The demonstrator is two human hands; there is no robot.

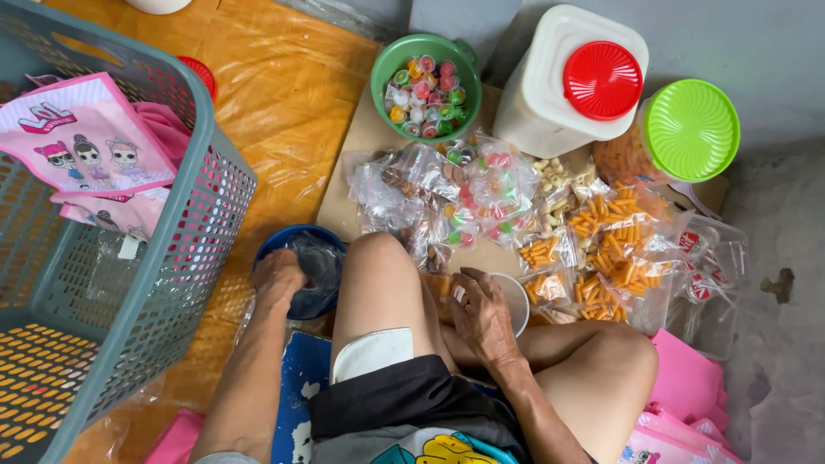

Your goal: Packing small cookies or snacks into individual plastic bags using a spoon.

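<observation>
1. Grey floor with an orange mat (pixel 284 77); snack packets (pixel 601 249) are fanned out within reach
2. Left hand (pixel 277 277) dips into the blue bowl (pixel 301 241) by the knee, grip hidden
3. Right hand (pixel 481 314), fingers curled together, rests on the white cup (pixel 516 301)

The floor (pixel 773 223) is grey, rough and stained along the right side, an orange mat (pixel 275 86) covers it on the left, and a brown board (pixel 357 142) lies at the mat's right edge in soft daylight.
</observation>
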